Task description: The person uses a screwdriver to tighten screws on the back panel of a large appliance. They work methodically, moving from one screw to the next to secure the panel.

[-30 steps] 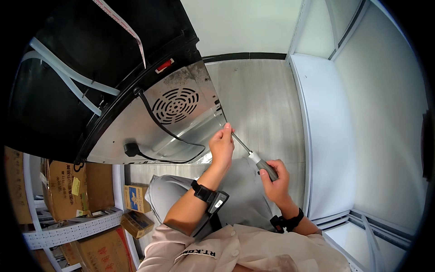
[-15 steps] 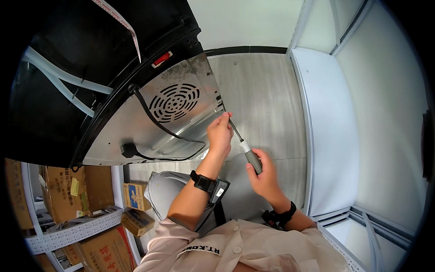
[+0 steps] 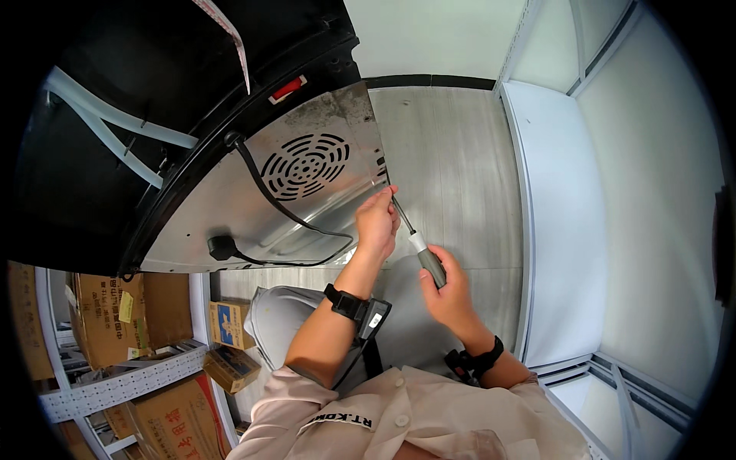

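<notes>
My right hand [image 3: 451, 297] is wrapped round the grey and white handle of a screwdriver [image 3: 429, 265]. Its thin metal shaft slants up and left to the right edge of a silver metal panel [image 3: 230, 201]. There, my left hand [image 3: 376, 224] is closed, its thumb and fingertips pinched beside the shaft's end. Those fingers hide the screwdriver's tip and whatever they may pinch. The panel belongs to a large black appliance [image 3: 253, 46] and has a round pattern of vent slots. A black power cord [image 3: 261, 184] with a plug [image 3: 222, 247] lies across it.
Pale hoses [image 3: 115, 119] and a red switch [image 3: 287, 90] are on the appliance. Cardboard boxes [image 3: 165, 310] fill a white metal rack [image 3: 126, 379] at lower left. A white shelf unit [image 3: 563, 230] borders the grey floor [image 3: 452, 161] on the right.
The appliance appears slightly farther right and higher in view. Both hands have shifted a little with it, keeping the same hold at the panel edge and on the screwdriver.
</notes>
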Available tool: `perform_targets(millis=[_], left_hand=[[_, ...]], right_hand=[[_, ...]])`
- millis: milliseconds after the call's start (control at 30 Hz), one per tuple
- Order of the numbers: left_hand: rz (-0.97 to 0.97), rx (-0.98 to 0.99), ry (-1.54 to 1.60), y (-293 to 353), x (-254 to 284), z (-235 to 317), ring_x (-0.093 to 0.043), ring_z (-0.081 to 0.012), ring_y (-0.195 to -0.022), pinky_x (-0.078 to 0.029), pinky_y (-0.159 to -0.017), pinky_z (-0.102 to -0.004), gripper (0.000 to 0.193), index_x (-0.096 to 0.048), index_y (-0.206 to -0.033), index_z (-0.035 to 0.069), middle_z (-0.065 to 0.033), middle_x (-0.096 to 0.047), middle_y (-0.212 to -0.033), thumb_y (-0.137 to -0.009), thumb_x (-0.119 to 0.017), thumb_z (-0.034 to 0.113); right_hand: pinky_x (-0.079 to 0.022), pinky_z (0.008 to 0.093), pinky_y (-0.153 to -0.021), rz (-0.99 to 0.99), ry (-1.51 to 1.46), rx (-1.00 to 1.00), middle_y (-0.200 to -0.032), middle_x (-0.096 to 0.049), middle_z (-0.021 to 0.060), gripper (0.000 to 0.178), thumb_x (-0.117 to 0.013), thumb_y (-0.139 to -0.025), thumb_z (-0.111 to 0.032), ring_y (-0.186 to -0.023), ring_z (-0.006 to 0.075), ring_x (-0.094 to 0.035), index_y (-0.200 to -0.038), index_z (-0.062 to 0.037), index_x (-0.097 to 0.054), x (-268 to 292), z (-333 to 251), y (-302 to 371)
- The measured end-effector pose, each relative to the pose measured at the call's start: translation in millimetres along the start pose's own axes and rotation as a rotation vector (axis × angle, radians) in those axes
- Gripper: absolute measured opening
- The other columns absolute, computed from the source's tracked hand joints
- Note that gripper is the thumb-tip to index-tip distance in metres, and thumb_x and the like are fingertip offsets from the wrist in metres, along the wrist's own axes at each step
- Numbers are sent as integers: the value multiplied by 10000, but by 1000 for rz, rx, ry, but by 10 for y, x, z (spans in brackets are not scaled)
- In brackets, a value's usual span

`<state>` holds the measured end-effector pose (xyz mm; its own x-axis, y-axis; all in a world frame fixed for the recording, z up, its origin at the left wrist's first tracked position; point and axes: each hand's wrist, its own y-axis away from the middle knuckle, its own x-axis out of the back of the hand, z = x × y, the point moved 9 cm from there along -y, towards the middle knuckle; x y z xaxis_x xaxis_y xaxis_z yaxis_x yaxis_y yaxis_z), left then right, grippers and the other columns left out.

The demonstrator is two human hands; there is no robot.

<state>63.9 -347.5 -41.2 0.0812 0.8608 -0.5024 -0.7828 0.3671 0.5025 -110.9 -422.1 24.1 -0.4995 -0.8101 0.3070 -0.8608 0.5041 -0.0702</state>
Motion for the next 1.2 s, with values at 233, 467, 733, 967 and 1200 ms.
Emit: perform_targets(millis=[233,467,733,967,1200], left_hand=[[-2,5,9,-51,-21,21,-323,-34,-464,-233,-409,-208,178,-601,-1070,23,73,-425,-638,-977,-548,166],[-13,-13,22,-66,-18,12,-315,-33,-461,-224,-407,-205,142,-599,-1031,42,78,-416,-632,-978,-548,164],[28,-16,47,-23,-22,23,-322,-34,-477,-231,-420,-206,141,-607,-1003,44,73,-420,-635,-981,-548,171],[-5,-1,52,-6,-5,44,-323,-38,-479,-232,-423,-206,153,-603,-1010,32,66,-430,-638,-979,-557,174],[-24,10,44,-5,-46,31,-308,-42,-477,-228,-428,-215,157,-597,-1017,32,63,-428,-641,-982,-549,178]], right_hand=[[-502,388,-835,6,4,-20,-1064,-641,208,388,-637,-852,-86,-946,360,-638,-1219,11,-558,57,-76,-43],[-504,399,-852,0,13,-4,-1077,-644,218,394,-640,-850,-90,-967,370,-640,-1222,11,-562,71,-18,-62],[-505,392,-850,-14,-4,-12,-1074,-645,215,387,-643,-848,-87,-966,362,-642,-1214,14,-566,73,-87,-77],[-504,384,-851,-8,-41,-33,-1068,-650,213,394,-646,-848,-90,-959,346,-651,-1218,20,-567,48,-28,-57],[-509,377,-822,10,-28,-28,-1023,-660,206,387,-650,-850,-95,-917,332,-661,-1211,16,-570,100,-48,-45]])
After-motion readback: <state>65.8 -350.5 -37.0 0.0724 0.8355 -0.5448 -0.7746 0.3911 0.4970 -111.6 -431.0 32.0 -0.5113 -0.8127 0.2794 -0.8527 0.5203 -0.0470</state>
